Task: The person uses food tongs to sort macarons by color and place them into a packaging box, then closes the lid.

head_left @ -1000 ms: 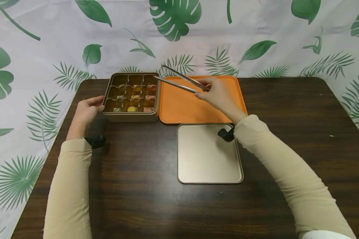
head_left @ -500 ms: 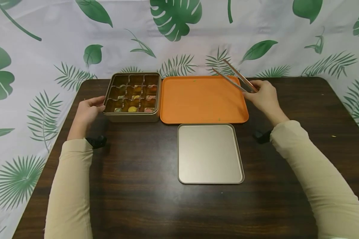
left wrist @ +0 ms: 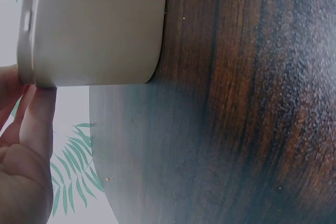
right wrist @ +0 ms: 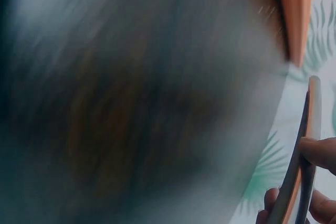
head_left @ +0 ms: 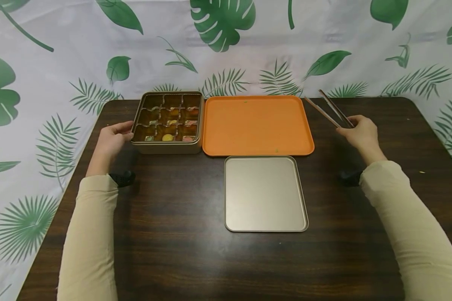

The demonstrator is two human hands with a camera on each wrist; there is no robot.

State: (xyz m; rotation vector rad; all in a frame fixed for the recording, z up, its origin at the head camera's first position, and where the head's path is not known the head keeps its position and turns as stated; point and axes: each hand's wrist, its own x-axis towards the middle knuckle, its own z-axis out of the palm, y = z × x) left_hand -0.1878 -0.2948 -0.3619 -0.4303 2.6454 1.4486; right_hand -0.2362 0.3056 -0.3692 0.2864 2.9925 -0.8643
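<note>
In the head view, my left hand [head_left: 113, 140] rests its thumb and finger against the left side of a gold tin [head_left: 165, 148]. The left wrist view shows fingertips [left wrist: 39, 114] at the wall of the tin, just below its rim. A clear divided insert in the tin has several small compartments. Yellow, pink and green bits show in some, including a round yellow piece [head_left: 167, 137]. My right hand [head_left: 363, 136] grips metal tongs [head_left: 333, 113] near their joined end, right of the orange tray [head_left: 258, 125]. The arms of the tongs are spread, with nothing between their tips.
In front of the orange tray lies a flat gold lid [head_left: 265, 194], close to its front edge. All sit on a dark wooden table [head_left: 181, 251]. A leaf-patterned white cloth [head_left: 241, 58] stands behind the table's far edge.
My right hand has carried the tongs rightward, from over the tin and orange tray to beyond the tray's right edge, and lower. The left hand stays at the tin.
</note>
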